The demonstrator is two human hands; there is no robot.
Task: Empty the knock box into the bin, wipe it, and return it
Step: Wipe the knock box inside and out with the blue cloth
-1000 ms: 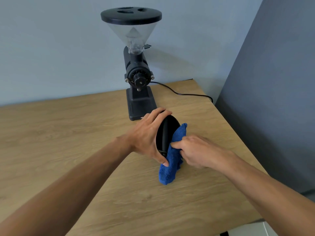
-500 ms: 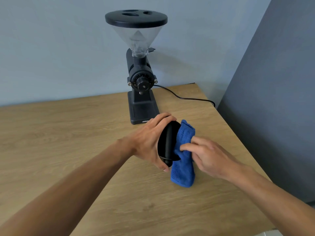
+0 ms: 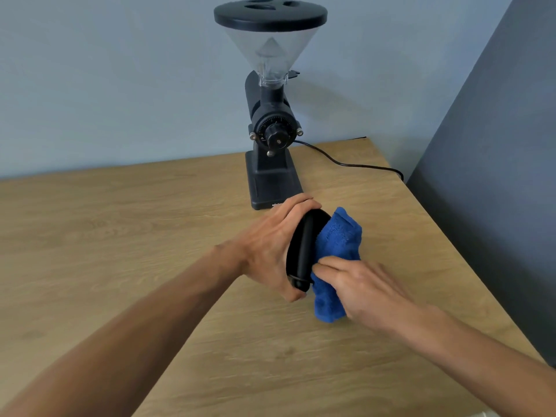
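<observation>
- In the head view, we look down at a wooden tabletop (image 3: pixel 120 236) with a pale oak-like grain, set against a light blue-grey wall; a darker grey wall (image 3: pixel 496 176) runs along its right side.
- A black coffee grinder (image 3: pixel 272 176) stands upright at the back of the tabletop. It has a clear, cone-shaped plastic hopper (image 3: pixel 270 52) under a flat, round black lid, and a round dial with fine tick marks on its front.
- Small pale lettering sits at the front lower edge of the grinder's base; it is too small and partly hidden for us to read.
- A thin black cord (image 3: pixel 346 164) trails from the grinder across the tabletop to the right edge.
- The knock box (image 3: pixel 302 251), smooth matte black and rounded, is tipped on its side just in front of the grinder, its opening facing right.
- Our left hand (image 3: pixel 270 248) has its grip wrapped around the knock box, fingers curled over the top rim and thumb under the lower edge.
- A bright blue cloth (image 3: pixel 337 257), looped like terry towelling, is pressed into the opening and hangs below it.
- Our right hand (image 3: pixel 361 284) has its grip closed on the cloth, fingers flat against it at the rim.
- Both forearms are bare.
</observation>
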